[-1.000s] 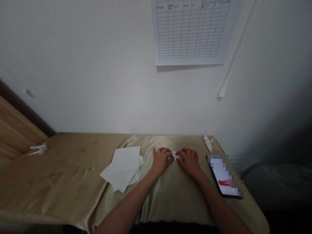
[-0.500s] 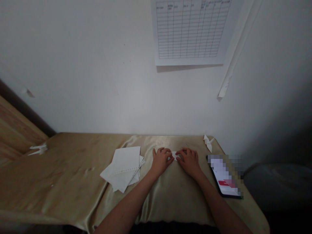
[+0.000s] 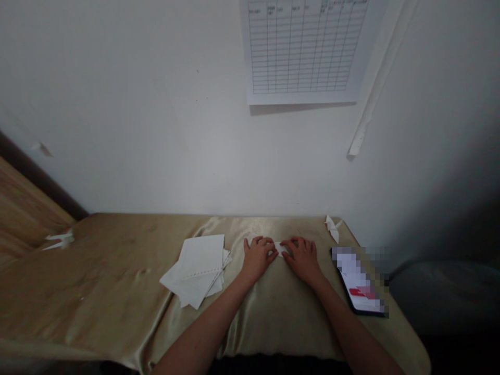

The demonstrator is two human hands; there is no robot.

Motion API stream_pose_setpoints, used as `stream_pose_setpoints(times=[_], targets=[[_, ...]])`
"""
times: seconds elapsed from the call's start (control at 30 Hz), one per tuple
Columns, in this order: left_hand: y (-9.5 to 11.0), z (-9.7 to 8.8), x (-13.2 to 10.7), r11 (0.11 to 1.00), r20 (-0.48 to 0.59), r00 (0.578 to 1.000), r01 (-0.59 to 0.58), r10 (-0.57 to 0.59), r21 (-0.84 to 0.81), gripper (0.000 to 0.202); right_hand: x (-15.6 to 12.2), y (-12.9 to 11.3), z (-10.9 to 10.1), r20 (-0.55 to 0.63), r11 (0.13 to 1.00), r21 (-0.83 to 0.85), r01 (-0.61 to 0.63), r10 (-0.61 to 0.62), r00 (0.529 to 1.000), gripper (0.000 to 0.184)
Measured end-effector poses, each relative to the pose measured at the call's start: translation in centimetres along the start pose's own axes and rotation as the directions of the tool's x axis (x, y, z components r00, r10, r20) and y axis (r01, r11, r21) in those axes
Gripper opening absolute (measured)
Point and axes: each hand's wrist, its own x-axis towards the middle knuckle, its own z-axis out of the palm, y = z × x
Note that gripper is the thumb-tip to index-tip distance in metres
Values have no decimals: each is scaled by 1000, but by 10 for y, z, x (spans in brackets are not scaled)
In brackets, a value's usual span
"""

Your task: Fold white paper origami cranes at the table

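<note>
Between my hands lies a small piece of white paper (image 3: 278, 249) on the tablecloth, its ends partly covered by my fingers. My left hand (image 3: 258, 255) grips its left end with thumb and fingertips. On the other side, my right hand (image 3: 302, 256) has its curled fingers and thumb on the right end. How the paper is folded is too small to make out. A pile of white paper sheets (image 3: 199, 265) rests left of my left hand, the sheets turned at different angles. Beyond my right hand sits a folded paper bird (image 3: 333, 228).
A phone (image 3: 359, 284) with a lit, partly blurred screen lies at the right edge of the table (image 3: 105, 281), which has a shiny gold cloth. Another white folded paper shape (image 3: 59, 239) is at the far left. A printed chart (image 3: 302, 52) hangs on the wall behind.
Both hands keep almost the same place on the small paper. A bit more of the paper shows between the fingers. The view has shifted very slightly.
</note>
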Motion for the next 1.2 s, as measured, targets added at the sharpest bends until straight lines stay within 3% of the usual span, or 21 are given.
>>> stream_pose_setpoints(times=[0.57, 0.97, 1.2], targets=[[1, 0, 1, 1000, -20, 1000, -13, 13, -4, 11, 1, 1, 4, -78, 997, 69, 34, -28, 997, 20], [1, 1, 0, 1000, -6, 1000, 1, -1, -7, 21, 3, 12, 2, 44, 995, 74, 66, -69, 997, 31], [2, 1, 0, 1000, -6, 1000, -2, 2, 3, 15, 5, 16, 7, 34, 993, 112, 34, -38, 999, 26]])
